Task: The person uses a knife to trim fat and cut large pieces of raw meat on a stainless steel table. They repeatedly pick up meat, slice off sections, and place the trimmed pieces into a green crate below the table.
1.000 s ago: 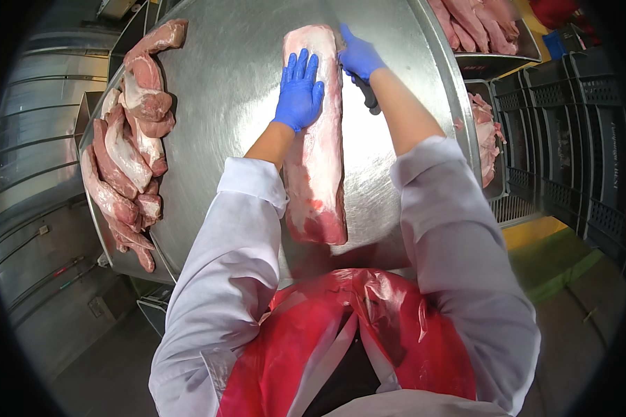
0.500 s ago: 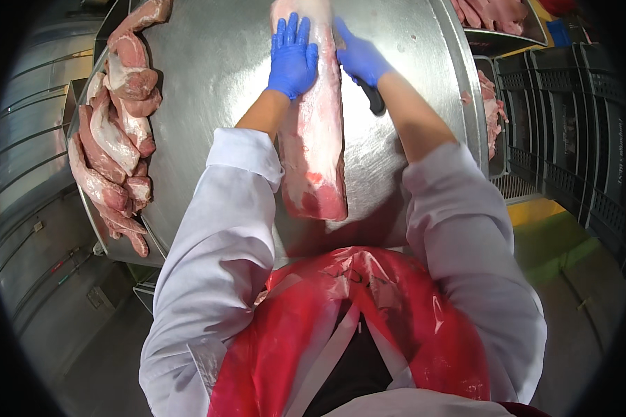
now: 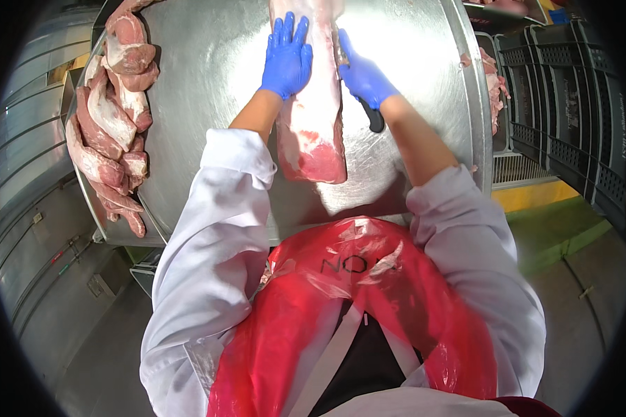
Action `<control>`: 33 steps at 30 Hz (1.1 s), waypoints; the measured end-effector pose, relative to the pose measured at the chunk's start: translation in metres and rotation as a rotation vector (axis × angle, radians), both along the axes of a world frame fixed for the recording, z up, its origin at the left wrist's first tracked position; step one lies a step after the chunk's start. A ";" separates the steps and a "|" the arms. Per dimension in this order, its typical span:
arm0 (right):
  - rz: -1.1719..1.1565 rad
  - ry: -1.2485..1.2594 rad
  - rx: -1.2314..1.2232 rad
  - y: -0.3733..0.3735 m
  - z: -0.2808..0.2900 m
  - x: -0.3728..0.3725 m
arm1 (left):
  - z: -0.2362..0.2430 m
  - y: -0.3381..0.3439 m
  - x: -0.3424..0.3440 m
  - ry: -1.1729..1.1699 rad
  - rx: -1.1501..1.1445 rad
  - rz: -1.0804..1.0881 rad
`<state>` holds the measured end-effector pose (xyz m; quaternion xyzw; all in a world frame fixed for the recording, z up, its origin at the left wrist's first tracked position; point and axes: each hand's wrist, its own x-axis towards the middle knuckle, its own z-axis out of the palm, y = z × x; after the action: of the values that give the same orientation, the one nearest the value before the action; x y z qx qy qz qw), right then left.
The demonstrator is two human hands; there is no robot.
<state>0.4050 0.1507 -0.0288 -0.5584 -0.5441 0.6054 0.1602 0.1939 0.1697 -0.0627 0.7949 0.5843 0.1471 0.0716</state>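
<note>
A long pale-pink pork loin lies lengthwise on the steel table, its far end cut off by the top of the picture. My left hand, in a blue glove, rests flat on the loin's left side with the fingers stretched away from me. At the loin's right edge, my gloved right hand is wrapped round a knife. The black handle end sticks out behind the palm; the blade is mostly hidden beside the meat.
Several trimmed meat pieces are heaped along the table's left edge. Beyond the right rim sit a container of meat scraps and stacked black crates. Another tray stands at the far right.
The loin has shifted away from me along the table, its near end now higher in view. Both hands remain at it, the left still flat, the right still holding the knife.
</note>
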 end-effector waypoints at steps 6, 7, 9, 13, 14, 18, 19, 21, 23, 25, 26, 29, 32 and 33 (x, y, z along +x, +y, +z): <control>0.021 -0.012 0.090 -0.132 -0.009 0.013 | -0.011 -0.003 0.006 -0.062 0.040 0.030; 0.031 -0.013 0.033 -0.155 -0.003 0.014 | -0.011 -0.007 0.008 -0.055 0.036 0.030; 0.018 0.033 0.002 -0.201 0.005 0.016 | -0.008 -0.013 0.013 -0.043 0.027 -0.002; 0.051 0.043 -0.110 -0.272 0.036 0.020 | -0.012 -0.024 0.023 -0.132 -0.108 -0.002; 0.047 0.067 -0.025 -0.292 0.038 0.024 | -0.013 -0.026 0.024 -0.169 -0.157 0.011; 0.280 -0.139 0.057 -0.366 0.068 0.100 | -0.004 -0.097 0.025 -0.083 -0.294 0.043; 0.260 -0.188 -0.086 -0.380 0.098 0.125 | 0.020 -0.132 0.028 -0.127 -0.332 0.053; 0.211 -0.314 -0.120 -0.433 0.102 0.193 | 0.065 -0.194 0.040 0.133 -0.231 -0.060; -0.061 -0.408 -0.084 -0.438 0.124 0.221 | 0.070 -0.203 0.044 0.270 -0.249 0.012; -0.353 -0.222 -0.159 -0.436 0.132 0.243 | 0.070 -0.181 0.058 0.252 -0.405 0.112; -0.482 -0.121 -0.179 -0.431 0.133 0.255 | 0.035 -0.161 0.052 0.242 -0.451 0.173; -0.572 0.024 -0.064 -0.397 0.130 0.265 | 0.070 -0.132 0.025 0.052 -0.534 0.175; -0.544 0.208 -0.033 -0.390 0.117 0.279 | 0.050 -0.097 -0.024 -0.542 -1.037 -0.173; -0.547 0.245 -0.081 -0.386 0.117 0.278 | 0.027 -0.102 -0.037 -0.926 -1.148 -0.097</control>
<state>0.6828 -0.2355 0.0880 -0.6129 -0.3257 0.6238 0.3593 0.1567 0.0682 -0.0356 0.5138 0.4432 0.1355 0.7219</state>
